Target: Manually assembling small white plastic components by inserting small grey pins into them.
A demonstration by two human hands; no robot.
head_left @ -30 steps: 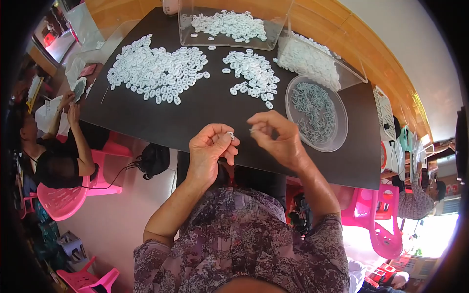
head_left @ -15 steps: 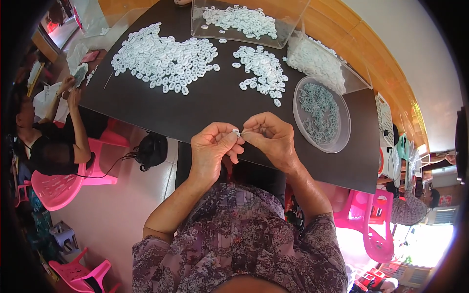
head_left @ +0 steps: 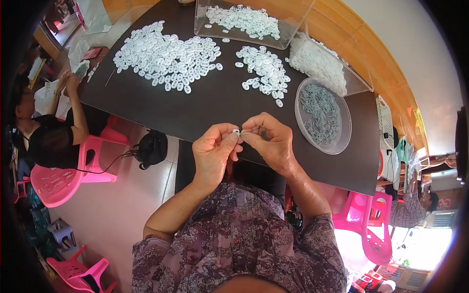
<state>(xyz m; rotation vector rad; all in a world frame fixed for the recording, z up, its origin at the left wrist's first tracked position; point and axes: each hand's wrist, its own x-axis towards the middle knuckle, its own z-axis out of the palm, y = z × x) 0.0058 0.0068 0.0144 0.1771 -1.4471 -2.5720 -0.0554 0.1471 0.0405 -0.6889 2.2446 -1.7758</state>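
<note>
1. A dark table (head_left: 195,110) is filling the space ahead of the seated person, with a pink chair (head_left: 53,183) and another person (head_left: 56,144) off to the left.
2. A large pile of white pieces (head_left: 166,56) is lying on the left of the table, and a smaller pile (head_left: 264,71) is lying to its right.
3. A clear round tub (head_left: 345,119) is sitting on the right, holding small grey-green bits (head_left: 320,110).
4. The left hand (head_left: 212,154) is pinching one white piece (head_left: 236,132) between thumb and fingers, above the table's near edge.
5. The right hand (head_left: 273,146) is bringing its thumb and forefinger tips together right beside that piece — whether they are gripping a small bit, one cannot tell.
6. The step in hand is seemingly fine fingertip work on the one piece.
7. The next move is probably calling for a steady left pinch — and small, careful pressure from the right fingertips.
</note>
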